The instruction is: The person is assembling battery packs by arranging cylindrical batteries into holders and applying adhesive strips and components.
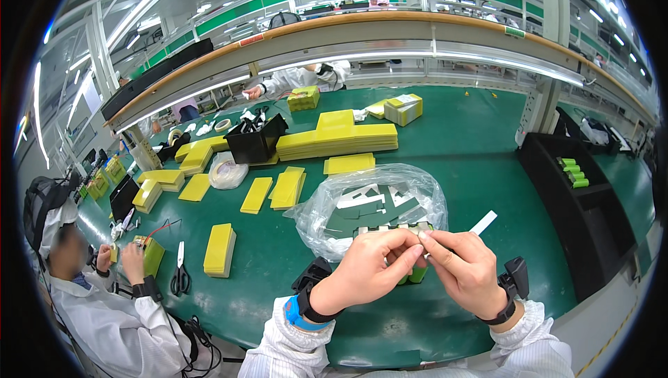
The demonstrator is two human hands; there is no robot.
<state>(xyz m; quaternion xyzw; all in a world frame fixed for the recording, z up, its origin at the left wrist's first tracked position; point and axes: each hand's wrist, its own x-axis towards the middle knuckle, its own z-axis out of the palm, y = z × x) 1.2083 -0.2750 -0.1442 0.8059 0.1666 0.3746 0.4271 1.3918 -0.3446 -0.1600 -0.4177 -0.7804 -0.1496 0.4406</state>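
Observation:
Both hands come together above a battery pack (418,276) with green cells and pale metal strips along its top edge, close to the front of the table. My left hand (372,266) is closed, thumb and forefinger pinched at the pack's top. My right hand (466,266) is pinched too, its fingertips almost touching the left ones. What lies between the fingertips is too small to make out. Just beyond the hands sits a clear plastic bag (316,221) of dark green and white flat pieces. A white strip (483,222) lies beyond my right hand.
Yellow sheets (337,142) are stacked across the table's middle, beside a black bin (256,140). Scissors (181,270) and a yellow stack (220,249) lie leftward. A black rack (584,204) with green cells stands right. A co-worker (104,308) sits left; another person's arm (299,80) reaches in opposite.

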